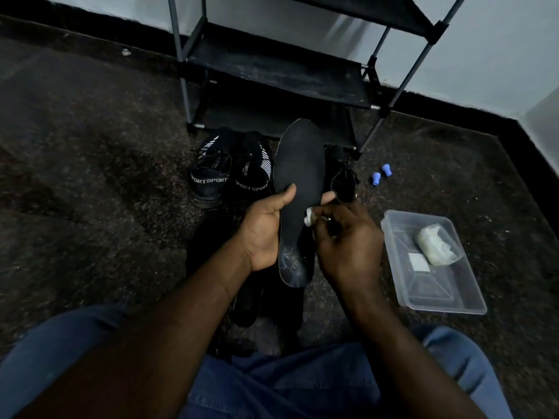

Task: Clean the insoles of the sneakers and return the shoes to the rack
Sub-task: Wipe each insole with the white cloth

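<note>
Left hand (263,234) clasps the long black insole (299,176), heel end speckled pale; right hand (344,237) pinches a white wad (310,217) against it.

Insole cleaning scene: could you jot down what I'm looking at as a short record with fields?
Held item: black insole, heel toward the person
Left hand: grip along the insole's left edge
Right hand: pinching a small white wad against the insole's right edge
Insole condition: pale specks near the heel
Sneakers: black pair on the floor in front of the rack
Rack: visible shelves hold no shoes
Container: clear plastic, on the floor to the right, white bundle inside
</note>
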Demonstrator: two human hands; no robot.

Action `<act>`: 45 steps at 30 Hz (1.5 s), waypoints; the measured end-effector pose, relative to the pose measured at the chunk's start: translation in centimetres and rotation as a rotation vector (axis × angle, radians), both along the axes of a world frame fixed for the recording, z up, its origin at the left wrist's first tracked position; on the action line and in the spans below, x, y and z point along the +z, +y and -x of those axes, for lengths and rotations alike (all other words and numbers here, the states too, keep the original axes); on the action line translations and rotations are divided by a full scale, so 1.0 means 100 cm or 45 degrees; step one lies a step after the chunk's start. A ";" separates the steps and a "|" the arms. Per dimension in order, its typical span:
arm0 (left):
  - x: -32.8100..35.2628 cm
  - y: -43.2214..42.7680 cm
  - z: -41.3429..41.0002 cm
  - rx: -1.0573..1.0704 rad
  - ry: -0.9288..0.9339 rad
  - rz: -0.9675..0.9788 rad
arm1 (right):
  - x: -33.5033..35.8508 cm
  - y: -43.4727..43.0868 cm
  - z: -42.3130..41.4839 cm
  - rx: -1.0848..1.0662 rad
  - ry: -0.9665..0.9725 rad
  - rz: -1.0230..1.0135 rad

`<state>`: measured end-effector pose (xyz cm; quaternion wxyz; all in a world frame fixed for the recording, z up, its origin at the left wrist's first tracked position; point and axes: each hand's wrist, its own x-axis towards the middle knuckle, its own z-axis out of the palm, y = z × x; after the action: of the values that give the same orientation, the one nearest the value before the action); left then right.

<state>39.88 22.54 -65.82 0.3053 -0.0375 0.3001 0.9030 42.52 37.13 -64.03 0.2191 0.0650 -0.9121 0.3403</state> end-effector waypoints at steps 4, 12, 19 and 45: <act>0.003 0.002 0.002 0.106 -0.007 -0.041 | -0.008 -0.019 -0.018 0.048 -0.044 0.035; 0.008 -0.002 -0.003 0.116 -0.070 0.116 | 0.010 -0.025 0.003 0.030 0.025 0.161; 0.001 -0.002 0.000 0.187 -0.119 0.143 | 0.000 -0.044 -0.006 0.110 -0.131 0.095; 0.000 -0.012 0.008 0.345 -0.130 -0.074 | -0.005 -0.050 -0.048 0.233 -0.143 0.074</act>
<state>39.10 21.31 -65.77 0.1963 -0.1147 0.2501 0.9411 47.29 32.13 -64.51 0.1374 0.1225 -0.9029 0.3884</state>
